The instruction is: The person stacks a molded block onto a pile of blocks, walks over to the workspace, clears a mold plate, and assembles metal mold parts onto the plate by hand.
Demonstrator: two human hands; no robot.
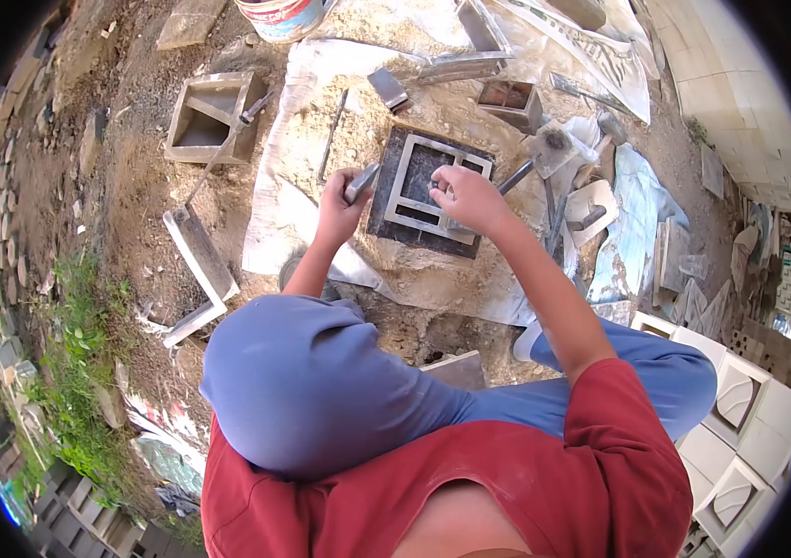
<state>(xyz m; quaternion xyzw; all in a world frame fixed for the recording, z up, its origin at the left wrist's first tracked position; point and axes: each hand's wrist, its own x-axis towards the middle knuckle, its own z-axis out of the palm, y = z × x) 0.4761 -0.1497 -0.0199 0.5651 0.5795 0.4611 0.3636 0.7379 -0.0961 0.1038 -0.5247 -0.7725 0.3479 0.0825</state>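
Note:
A dark square board (pixel 382 206) lies on the ground in front of me, and a pale rectangular frame with inner bars (pixel 402 179) rests on it. My left hand (pixel 340 200) is closed around a small grey metal tool (pixel 361 184), just left of the board. Over the right part of the frame is my right hand (pixel 468 197), its thumb and fingers pinched together near the opening. Whatever sits between those fingertips is too small to make out. A dark-handled tool (pixel 516 177) lies right of the board.
Hollow cement blocks (pixel 214 118) and an L-shaped piece (pixel 198 260) lie at left. A bucket (pixel 281 19) stands at the top. A metal box (pixel 511 104), a hammer (pixel 611 130) and a white tray (pixel 591 212) are at right. Pale blocks (pixel 739 400) stand at lower right.

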